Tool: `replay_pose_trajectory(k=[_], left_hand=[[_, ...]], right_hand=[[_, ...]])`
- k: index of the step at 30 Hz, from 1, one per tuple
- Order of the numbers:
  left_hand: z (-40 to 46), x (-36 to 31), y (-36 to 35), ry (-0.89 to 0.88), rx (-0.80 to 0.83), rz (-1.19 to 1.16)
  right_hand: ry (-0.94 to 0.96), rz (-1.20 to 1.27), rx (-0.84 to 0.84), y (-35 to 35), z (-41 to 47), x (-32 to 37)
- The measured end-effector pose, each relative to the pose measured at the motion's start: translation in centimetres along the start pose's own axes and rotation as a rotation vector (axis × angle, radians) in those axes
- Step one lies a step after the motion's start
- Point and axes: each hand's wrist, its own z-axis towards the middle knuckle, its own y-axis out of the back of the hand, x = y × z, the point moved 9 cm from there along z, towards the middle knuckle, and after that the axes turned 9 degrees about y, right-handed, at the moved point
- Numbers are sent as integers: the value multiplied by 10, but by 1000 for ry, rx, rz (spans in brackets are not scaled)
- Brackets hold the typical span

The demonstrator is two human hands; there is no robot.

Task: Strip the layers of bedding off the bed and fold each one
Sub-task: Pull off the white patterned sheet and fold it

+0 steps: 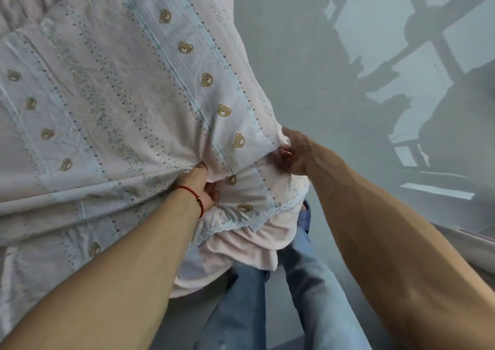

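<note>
A smooth grey floor (308, 55) fills the right side, crossed by dark window-frame shadows (428, 41) and pale sunlit patches. Light-blue denim jeans (316, 290) cover the person's legs below, ending in a blue slipper (304, 219). A thin red string bracelet (194, 195) circles one wrist.

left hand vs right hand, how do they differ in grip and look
The left hand wears a red string bracelet; the right hand has a bare wrist. The left hand grips a gathered bunch of the bear-print cover on its top face; the right hand holds the cover's corner edge, further out. Both clutch the same cover.
</note>
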Motion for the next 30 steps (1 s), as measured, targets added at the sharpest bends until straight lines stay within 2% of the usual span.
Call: replay_pose_trajectory(k=[4, 6, 11, 14, 19, 23, 30], left_hand=[[-5, -2, 9, -45, 80, 53], [-15, 5, 8, -94, 102, 95], [-38, 32, 17, -286, 77, -105], [-48, 65, 21, -280, 119, -249], [-32, 108, 40, -235, 122, -253], [-35, 113, 48, -291, 144, -313], [-29, 143, 51, -241, 125, -352]], right_hand=[[85, 37, 36, 3, 10, -2], [185, 65, 39, 21, -3, 8], [374, -85, -67, 85, -36, 24], [389, -99, -91, 110, -51, 5], [344, -34, -154, 131, -50, -44], [370, 5, -167, 127, -50, -56], [425, -300, -316, 128, -59, -67]])
